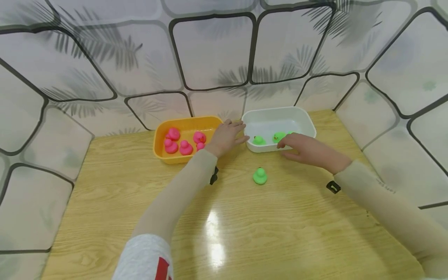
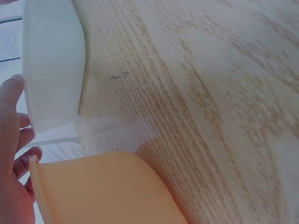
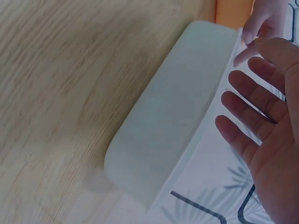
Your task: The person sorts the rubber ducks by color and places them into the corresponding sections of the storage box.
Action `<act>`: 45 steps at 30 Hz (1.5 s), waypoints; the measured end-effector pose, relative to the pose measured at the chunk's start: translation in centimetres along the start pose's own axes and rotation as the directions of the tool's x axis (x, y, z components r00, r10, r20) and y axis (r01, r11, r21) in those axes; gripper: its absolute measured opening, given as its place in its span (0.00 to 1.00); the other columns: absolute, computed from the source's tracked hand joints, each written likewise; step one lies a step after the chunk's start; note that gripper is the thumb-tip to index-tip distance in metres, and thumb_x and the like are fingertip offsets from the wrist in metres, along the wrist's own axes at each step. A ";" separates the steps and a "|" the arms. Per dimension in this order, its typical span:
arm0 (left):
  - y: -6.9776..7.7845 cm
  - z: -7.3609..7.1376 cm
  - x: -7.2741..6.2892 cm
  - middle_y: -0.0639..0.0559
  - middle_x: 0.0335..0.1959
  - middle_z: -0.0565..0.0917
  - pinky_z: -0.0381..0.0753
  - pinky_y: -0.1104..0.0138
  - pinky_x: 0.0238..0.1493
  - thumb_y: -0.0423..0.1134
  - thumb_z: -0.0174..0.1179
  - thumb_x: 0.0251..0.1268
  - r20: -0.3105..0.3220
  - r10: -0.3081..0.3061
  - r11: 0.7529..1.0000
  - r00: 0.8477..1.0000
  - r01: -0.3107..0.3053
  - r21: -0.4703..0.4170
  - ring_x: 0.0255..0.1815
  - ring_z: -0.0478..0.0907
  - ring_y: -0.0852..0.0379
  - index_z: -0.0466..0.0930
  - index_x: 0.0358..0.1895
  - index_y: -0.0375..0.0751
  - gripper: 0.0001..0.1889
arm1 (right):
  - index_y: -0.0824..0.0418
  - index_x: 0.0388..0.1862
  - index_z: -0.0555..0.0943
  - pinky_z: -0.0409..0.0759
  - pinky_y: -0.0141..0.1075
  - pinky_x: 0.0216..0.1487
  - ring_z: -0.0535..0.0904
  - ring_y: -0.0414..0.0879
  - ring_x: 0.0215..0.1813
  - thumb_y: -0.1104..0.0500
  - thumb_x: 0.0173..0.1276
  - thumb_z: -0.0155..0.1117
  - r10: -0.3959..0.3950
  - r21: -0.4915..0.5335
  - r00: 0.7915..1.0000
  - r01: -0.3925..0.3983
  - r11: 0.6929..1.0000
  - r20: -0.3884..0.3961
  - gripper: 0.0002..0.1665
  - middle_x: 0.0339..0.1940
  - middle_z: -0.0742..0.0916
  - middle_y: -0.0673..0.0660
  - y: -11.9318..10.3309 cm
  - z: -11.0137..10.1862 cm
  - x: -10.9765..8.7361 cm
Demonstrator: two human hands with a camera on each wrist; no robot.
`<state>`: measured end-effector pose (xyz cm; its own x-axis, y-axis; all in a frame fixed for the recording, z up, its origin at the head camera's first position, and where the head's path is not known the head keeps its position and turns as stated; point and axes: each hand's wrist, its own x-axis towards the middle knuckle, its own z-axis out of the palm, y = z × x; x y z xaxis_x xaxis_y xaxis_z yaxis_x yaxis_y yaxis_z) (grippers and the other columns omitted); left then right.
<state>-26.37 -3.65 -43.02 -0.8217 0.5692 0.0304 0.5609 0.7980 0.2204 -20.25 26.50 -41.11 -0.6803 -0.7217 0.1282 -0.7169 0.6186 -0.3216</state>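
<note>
A white plastic tray (image 1: 271,123) holds a few green rubber ducks (image 1: 259,140) along its front side. My left hand (image 1: 225,138), fingers extended, reaches over the right end of an orange tray (image 1: 158,151); its fingertips are right at the white tray's left rim. Loosely bent and holding nothing, the fingers of my right hand (image 1: 304,151) hover at the white tray's front rim and partly hide a duck. In the right wrist view that hand (image 3: 275,126) shows a bare palm beside the tray wall (image 3: 163,107). One green duck (image 1: 260,177) sits on the table in front.
Several pink rubber ducks (image 1: 185,147) lie in the orange tray, one partly hidden by my left hand. Both trays stand at the back of the wooden table (image 1: 122,217), close to the patterned wall covering (image 1: 213,54). A narrow gap separates the trays.
</note>
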 end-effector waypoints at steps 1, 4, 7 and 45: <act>0.0 0.0 0.0 0.47 0.77 0.72 0.69 0.55 0.72 0.58 0.53 0.80 0.002 0.000 1.000 1.000 0.000 -0.002 0.68 0.70 0.43 0.71 0.76 0.42 0.32 | 0.64 0.50 0.85 0.80 0.50 0.56 0.83 0.52 0.52 0.64 0.68 0.73 -0.019 -0.002 1.000 0.019 1.000 -0.008 0.12 0.47 0.88 0.56 -0.2 0.2 0.0; 0.0 -0.1 0.0 0.47 0.77 0.71 0.69 0.55 0.72 0.58 0.53 0.81 0.003 0.000 1.000 1.000 0.000 -0.005 0.68 0.70 0.43 0.71 0.77 0.42 0.32 | 0.65 0.50 0.84 0.80 0.50 0.55 0.84 0.52 0.51 0.65 0.68 0.73 -0.067 0.003 0.997 0.067 0.998 -0.027 0.13 0.46 0.88 0.57 -0.7 0.5 0.2; 0.0 -0.1 0.0 0.47 0.77 0.71 0.69 0.55 0.71 0.58 0.53 0.81 0.003 0.001 1.000 1.000 -0.001 -0.007 0.67 0.70 0.44 0.70 0.77 0.42 0.32 | 0.65 0.51 0.84 0.80 0.51 0.56 0.84 0.53 0.52 0.63 0.68 0.73 -0.069 0.013 0.997 0.070 0.997 -0.017 0.14 0.47 0.89 0.58 -1.2 0.9 0.3; -0.1 0.0 0.2 0.47 0.77 0.72 0.71 0.56 0.70 0.59 0.54 0.80 -0.002 -0.005 1.000 1.000 0.005 0.008 0.67 0.71 0.44 0.72 0.76 0.42 0.32 | 0.63 0.58 0.85 0.82 0.48 0.58 0.84 0.51 0.55 0.59 0.71 0.71 -0.188 0.006 0.978 0.189 0.982 0.090 0.18 0.53 0.87 0.56 -3.4 4.7 1.1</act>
<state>-26.56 -3.61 -43.04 -0.8245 0.5650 0.0308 0.5577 0.8022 0.2130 -17.86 22.14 -44.23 -0.5165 -0.8503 0.1012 -0.8313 0.4697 -0.2971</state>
